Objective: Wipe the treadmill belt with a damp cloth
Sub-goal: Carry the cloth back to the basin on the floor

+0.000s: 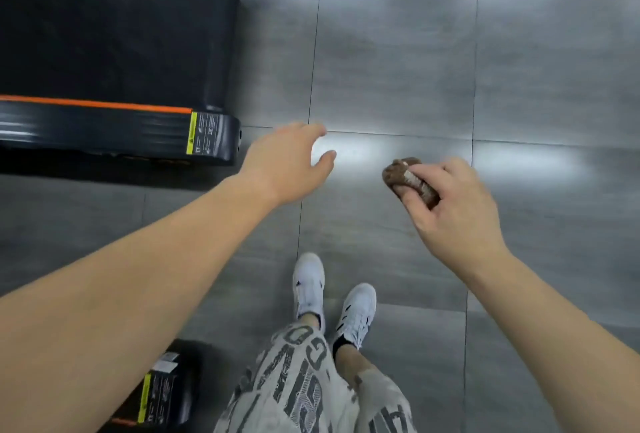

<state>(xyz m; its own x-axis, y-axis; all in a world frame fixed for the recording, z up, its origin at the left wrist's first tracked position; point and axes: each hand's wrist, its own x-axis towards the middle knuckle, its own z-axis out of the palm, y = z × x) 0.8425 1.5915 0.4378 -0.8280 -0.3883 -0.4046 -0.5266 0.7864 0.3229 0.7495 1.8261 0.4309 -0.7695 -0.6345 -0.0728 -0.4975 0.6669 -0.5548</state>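
Beside treadmill [110, 37], right hand [457, 214] grips cloth [397, 176]

Right hand [453, 210] grips a bunched brown cloth [403, 178] above grey floor tiles [398, 68]; left hand [291, 164] hangs empty beside the treadmill [114, 51].

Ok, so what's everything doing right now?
Left grip: open, empty, over the floor.
Right grip: curled round the cloth.
Cloth: bunched up, held off the belt.
Belt: nothing touching it.
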